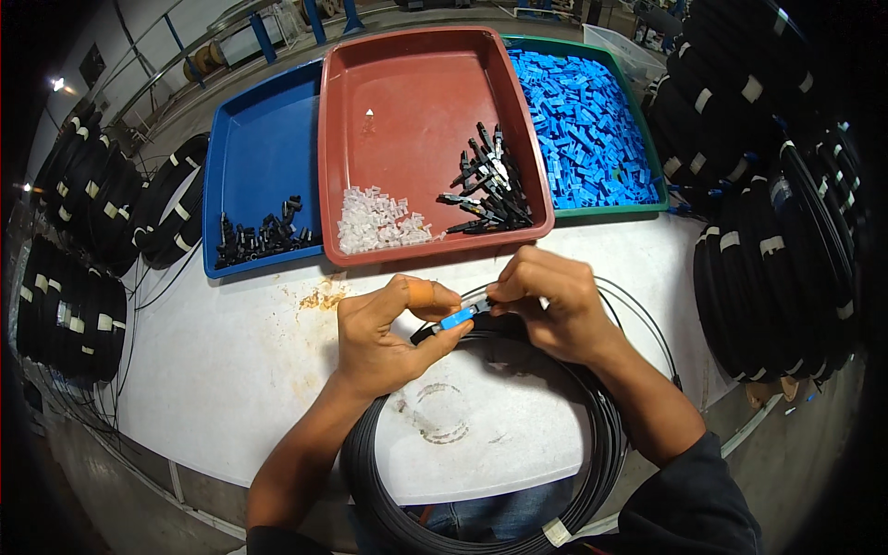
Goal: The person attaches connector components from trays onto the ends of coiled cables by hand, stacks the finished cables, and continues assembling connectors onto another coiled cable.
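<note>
The blue connector (456, 319) is pinched by the left hand (393, 331), over the far side of the cable coil (606, 439); its long axis is tilted up rightward, toward the black piece (482, 304) gripped by the right hand (553, 303).

We count three trays: one blue tray (268, 129), one red tray (416, 92) and one green tray (610, 214). Across them we see four heaps: one of black fittings (268, 231), one of clear pieces (370, 222), one of black connectors (499, 190) and one of blue pieces (592, 129), each too tangled for us to number. We find two grips, one left grip (379, 333) and one right grip (560, 301), with one blue connector (457, 319) between them. We count one tabletop (213, 398) and one large cable coil (606, 435) in front; the stacked coils (758, 296) at both sides overlap too much to total.
</note>
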Action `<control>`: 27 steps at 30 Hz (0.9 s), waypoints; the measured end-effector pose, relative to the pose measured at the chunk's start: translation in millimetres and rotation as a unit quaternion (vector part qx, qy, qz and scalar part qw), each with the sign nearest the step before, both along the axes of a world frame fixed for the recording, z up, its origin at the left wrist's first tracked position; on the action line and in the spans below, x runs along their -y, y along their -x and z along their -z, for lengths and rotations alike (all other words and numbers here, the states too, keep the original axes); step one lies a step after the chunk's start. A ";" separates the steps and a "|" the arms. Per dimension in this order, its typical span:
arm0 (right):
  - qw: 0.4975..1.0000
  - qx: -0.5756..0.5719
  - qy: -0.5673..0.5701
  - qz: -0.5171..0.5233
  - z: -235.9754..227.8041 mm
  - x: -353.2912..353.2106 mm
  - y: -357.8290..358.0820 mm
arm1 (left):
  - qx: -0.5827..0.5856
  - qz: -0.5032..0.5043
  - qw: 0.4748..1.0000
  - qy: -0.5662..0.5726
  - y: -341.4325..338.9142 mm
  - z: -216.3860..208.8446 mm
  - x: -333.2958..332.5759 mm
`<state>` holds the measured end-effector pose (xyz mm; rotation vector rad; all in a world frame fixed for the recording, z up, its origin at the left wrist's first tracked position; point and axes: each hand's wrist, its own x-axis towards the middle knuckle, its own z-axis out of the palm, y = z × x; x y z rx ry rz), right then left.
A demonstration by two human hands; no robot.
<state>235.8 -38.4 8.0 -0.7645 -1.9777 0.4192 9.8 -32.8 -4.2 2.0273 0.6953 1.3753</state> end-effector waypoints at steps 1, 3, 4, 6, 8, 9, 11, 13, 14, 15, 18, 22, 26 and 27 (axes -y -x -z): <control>1.000 0.000 -0.002 -0.001 1.6 0.6 1.5 | -0.014 -0.018 1.000 -0.002 -0.2 -0.1 -1.1; 1.000 -0.008 0.007 0.017 6.3 3.6 3.9 | -0.031 -0.030 0.998 -0.042 0.3 0.0 -3.7; 1.000 0.000 -0.002 0.020 6.0 5.1 3.7 | -0.050 -0.041 0.995 -0.078 1.1 -0.5 -4.1; 1.000 0.010 -0.009 0.019 5.8 4.7 4.7 | -0.074 -0.040 0.990 -0.110 0.1 -4.8 -5.3; 0.999 0.023 -0.013 0.023 5.7 6.4 4.1 | -0.107 -0.020 0.984 -0.138 -4.4 -9.9 -4.0; 0.999 0.042 -0.019 0.014 5.5 7.0 4.6 | -0.105 -0.019 0.985 -0.137 -4.8 -9.0 -3.7; 0.998 0.059 -0.026 0.004 4.3 7.7 6.9 | -0.095 -0.020 0.988 -0.123 -2.4 -8.2 -1.0; 0.997 0.058 -0.050 0.002 2.9 7.5 8.0 | -0.065 -0.019 0.995 -0.075 -0.9 -2.1 -0.6; 0.997 0.058 -0.050 0.003 3.4 7.6 8.0 | -0.060 -0.015 0.996 -0.058 0.7 -0.4 -1.1; 0.996 0.060 -0.059 0.012 4.5 7.9 8.1 | -0.054 -0.011 0.998 -0.040 1.4 0.8 -1.7; 0.994 0.060 -0.087 0.023 7.9 6.3 7.0 | -0.041 0.004 0.997 -0.062 -0.7 2.9 -3.7; 0.993 0.057 -0.107 0.014 6.9 5.5 5.2 | -0.053 0.023 0.995 -0.079 -1.1 1.0 -4.7; 0.993 0.085 -0.083 0.017 4.1 7.3 3.8 | -0.073 0.028 0.987 -0.140 -0.9 -0.4 -5.0; 0.993 0.097 -0.069 0.013 2.6 7.8 3.2 | -0.080 0.032 0.984 -0.155 -0.5 -0.6 -5.1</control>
